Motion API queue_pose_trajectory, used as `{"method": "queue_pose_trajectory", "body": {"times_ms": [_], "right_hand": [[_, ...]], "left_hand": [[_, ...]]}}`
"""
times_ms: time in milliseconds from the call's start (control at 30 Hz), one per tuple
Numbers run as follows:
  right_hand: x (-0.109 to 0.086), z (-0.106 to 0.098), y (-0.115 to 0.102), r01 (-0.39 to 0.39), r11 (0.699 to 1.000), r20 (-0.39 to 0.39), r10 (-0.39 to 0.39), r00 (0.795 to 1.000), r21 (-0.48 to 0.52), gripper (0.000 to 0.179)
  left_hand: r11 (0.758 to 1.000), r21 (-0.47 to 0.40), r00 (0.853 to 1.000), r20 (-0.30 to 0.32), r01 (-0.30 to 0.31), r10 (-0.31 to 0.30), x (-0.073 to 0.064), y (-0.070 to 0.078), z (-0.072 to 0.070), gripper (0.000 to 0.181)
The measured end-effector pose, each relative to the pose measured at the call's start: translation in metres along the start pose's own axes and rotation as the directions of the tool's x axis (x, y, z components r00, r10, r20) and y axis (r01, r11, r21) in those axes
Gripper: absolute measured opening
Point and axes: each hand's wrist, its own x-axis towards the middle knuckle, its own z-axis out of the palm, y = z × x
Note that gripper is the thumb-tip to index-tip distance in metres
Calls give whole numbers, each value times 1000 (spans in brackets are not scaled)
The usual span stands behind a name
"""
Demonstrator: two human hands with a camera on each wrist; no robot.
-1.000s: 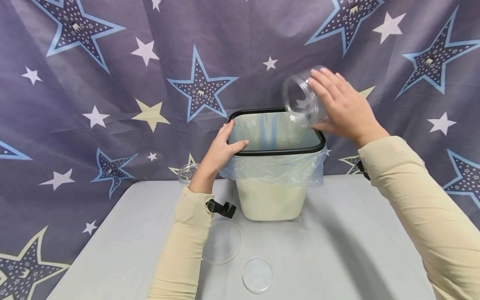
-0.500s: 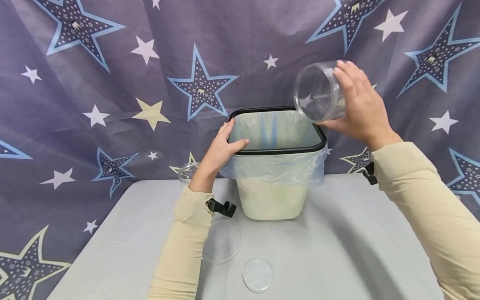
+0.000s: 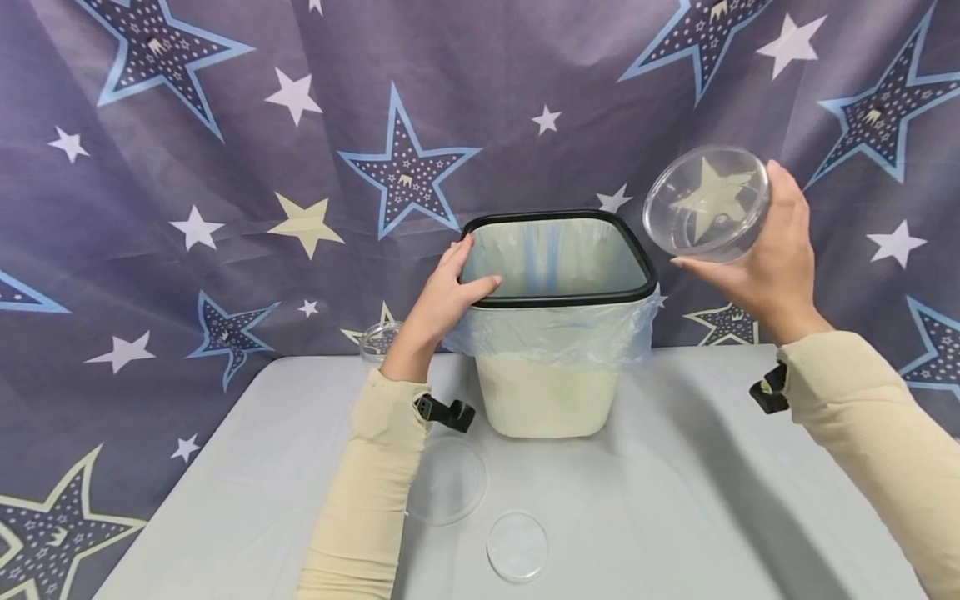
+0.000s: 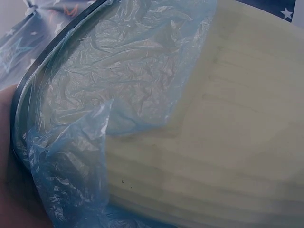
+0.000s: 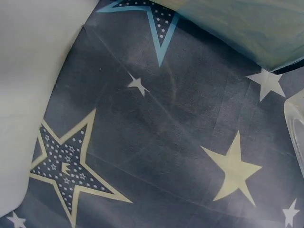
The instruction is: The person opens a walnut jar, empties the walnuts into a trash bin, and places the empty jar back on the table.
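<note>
A cream trash bin (image 3: 543, 404) with a black rim stands on the table, lined with a thin bluish plastic bag (image 3: 558, 333) folded over its outside. My left hand (image 3: 441, 304) holds the rim at its left side, the thumb lying over the front corner. Right of the bin, my right hand (image 3: 780, 258) grips a clear round plastic container (image 3: 708, 248) in the air. The container tilts with its mouth toward the camera, and nothing shows inside it. In the right wrist view only a sliver of the container (image 5: 295, 128) shows at the right edge.
Two clear round lids lie on the table: a larger lid (image 3: 447, 483) partly behind the left sleeve, and a smaller lid (image 3: 517, 546) nearer the front. Another clear container (image 3: 375, 346) stands behind the left wrist. A star-patterned curtain (image 3: 247, 192) hangs behind the table (image 3: 645, 517).
The right hand has moved the container from over the bin's right rim out to the right, turning its mouth from leftward toward the camera. The left hand stays on the bin.
</note>
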Motion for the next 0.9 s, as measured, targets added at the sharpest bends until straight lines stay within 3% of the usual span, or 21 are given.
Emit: {"method": "queue_pose_trajectory", "body": {"times_ms": [100,433,900], "right_hand": [[-2,-1,1,-106,994,-23,107,994,32,125],[-18,-5,-1,-291,951,8,292,956,101,117],[-51,-11,6,-361,916,41,360,932,174,110]], "left_hand": [[1000,-5,1000,-7,-4,4,0,1,-1,80],[1000,-4,1000,-9,-2,2,-1,0,-2,81],[1000,2,1000,-11,-14,14,-1,-2,0,80]]}}
